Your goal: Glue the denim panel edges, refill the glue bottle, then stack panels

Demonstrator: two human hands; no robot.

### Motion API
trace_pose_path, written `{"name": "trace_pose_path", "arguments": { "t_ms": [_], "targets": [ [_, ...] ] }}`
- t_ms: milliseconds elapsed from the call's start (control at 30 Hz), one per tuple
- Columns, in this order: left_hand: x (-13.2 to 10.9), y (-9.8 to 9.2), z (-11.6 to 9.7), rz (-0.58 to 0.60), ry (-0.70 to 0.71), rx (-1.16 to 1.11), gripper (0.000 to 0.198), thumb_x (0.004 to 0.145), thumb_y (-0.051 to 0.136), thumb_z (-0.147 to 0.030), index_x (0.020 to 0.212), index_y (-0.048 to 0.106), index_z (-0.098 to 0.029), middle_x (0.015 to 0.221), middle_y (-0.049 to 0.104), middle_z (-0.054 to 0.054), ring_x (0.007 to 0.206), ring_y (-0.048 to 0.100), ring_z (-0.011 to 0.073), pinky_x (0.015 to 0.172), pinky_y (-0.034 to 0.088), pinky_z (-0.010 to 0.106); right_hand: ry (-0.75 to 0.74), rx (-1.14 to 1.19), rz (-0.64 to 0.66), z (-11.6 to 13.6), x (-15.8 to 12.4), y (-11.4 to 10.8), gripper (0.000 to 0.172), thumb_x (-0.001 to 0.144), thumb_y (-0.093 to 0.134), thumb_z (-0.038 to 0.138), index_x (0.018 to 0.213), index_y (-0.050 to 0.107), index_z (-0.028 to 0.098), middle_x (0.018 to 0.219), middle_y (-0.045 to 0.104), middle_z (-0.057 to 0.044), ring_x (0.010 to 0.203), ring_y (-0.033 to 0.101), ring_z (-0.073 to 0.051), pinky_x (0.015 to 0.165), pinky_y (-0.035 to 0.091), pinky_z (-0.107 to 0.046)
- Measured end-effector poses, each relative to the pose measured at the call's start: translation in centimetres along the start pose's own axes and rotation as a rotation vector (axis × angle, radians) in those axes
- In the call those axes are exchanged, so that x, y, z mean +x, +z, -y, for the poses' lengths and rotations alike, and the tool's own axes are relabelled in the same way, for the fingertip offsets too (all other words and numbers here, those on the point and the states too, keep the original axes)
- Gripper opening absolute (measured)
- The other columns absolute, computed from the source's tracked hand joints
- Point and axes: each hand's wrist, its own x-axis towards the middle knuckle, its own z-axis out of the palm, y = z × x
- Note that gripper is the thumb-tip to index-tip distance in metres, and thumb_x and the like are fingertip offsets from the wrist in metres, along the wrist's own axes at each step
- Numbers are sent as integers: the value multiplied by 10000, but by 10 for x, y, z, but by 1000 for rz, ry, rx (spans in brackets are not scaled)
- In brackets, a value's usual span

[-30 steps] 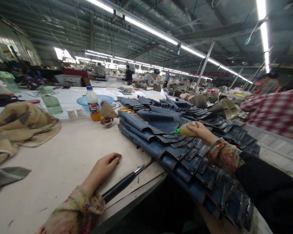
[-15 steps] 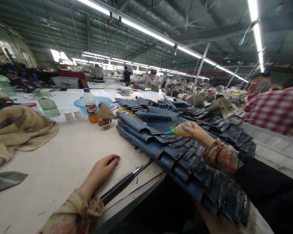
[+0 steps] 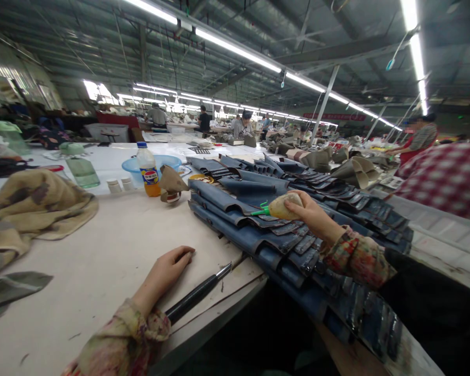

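My right hand (image 3: 313, 213) is closed around a yellowish squeeze bottle (image 3: 284, 207) with a green nozzle. The bottle lies nearly level, its nozzle pointing left just above the stacked dark blue pieces (image 3: 250, 237). These pieces look like leather or coated fabric and overlap in rows. Shiny wet-looking strips (image 3: 350, 297) show along their near right ends. On the pale tabletop my left hand (image 3: 168, 274) rests with its fingers loosely extended, holding nothing. A black-handled tool with a metal tip (image 3: 198, 295) lies beside it, near the table edge.
Further back stand an orange drink bottle (image 3: 148, 175), a brown paper-like cone (image 3: 171, 184) and a light blue basin (image 3: 131, 166). A camouflage-coloured cloth (image 3: 43, 206) lies at left. At right, a person in a checked shirt (image 3: 448, 180) is near a whitish tray (image 3: 434, 222).
My right hand has moved slightly left with the squeeze bottle, bringing the nozzle further left over the blue pieces. My left hand stays resting on the table.
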Motion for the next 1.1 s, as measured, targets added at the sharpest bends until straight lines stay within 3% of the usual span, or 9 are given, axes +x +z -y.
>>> {"name": "trace_pose_path", "arguments": {
  "t_ms": [267, 433, 800, 1100],
  "targets": [
    [1, 1, 4, 9, 10, -5, 422, 789, 407, -466, 1018, 622, -184, 1011, 662, 68, 939, 594, 228, 903, 428, 357, -219, -178, 35, 16, -5, 16, 527, 706, 638, 537, 1085, 441, 227, 913, 516, -26, 829, 515, -196, 761, 451, -327],
    [1, 2, 6, 3, 11, -4, 418, 798, 407, -474, 1014, 621, -188, 1003, 663, 66, 952, 593, 227, 906, 426, 351, -350, -260, 28, 21, -11, 19, 521, 717, 636, 501, 1109, 432, 225, 998, 500, -51, 894, 511, -215, 817, 437, -351],
    [1, 2, 6, -6, 8, 3, 422, 789, 411, -460, 1022, 626, -182, 994, 669, 65, 947, 601, 226, 902, 437, 339, -346, -427, -66, 2, -10, -15, 513, 724, 621, 474, 1119, 445, 197, 1040, 502, -83, 963, 505, -252, 872, 420, -405],
    [1, 1, 6, -6, 7, -3, 423, 788, 415, -469, 1017, 631, -186, 982, 669, 59, 923, 605, 223, 881, 445, 336, -404, -328, 45, 27, -13, 15, 506, 741, 629, 463, 1135, 431, 216, 1028, 507, -65, 913, 517, -221, 827, 446, -357]
  ]
}}
